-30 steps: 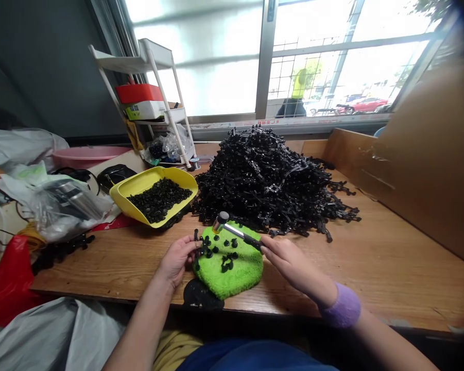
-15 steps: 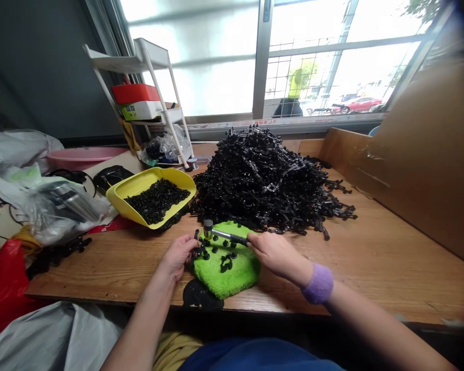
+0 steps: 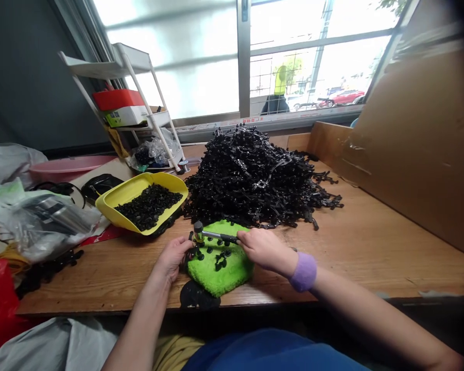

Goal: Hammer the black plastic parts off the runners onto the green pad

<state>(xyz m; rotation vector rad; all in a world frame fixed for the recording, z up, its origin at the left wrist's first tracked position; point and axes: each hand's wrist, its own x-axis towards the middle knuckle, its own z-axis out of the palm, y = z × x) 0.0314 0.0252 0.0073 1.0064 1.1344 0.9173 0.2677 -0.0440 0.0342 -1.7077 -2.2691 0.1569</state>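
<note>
My right hand (image 3: 260, 251) is shut on the black handle of a small steel-headed hammer (image 3: 216, 235), whose head sits just above the black plastic piece (image 3: 193, 251) pinched in my left hand (image 3: 173, 260). Both hands rest over a bright green fuzzy towel pad (image 3: 220, 270) scattered with several small black plastic parts. Behind the pad rises a large heap of black plastic runners (image 3: 247, 180). A purple wristband (image 3: 303, 271) circles my right wrist.
A yellow scoop (image 3: 139, 193) of black parts stands left of the heap. A white shelf cart (image 3: 139, 87), plastic bags (image 3: 46, 219) and a pink basin (image 3: 65, 167) crowd the left. A cardboard panel (image 3: 417, 154) rises on the right of the wooden table (image 3: 371, 268).
The hammer head has come down and leftward from its raised position, close to the piece in my left hand. My right hand has moved left with it, and the view has shifted slightly.
</note>
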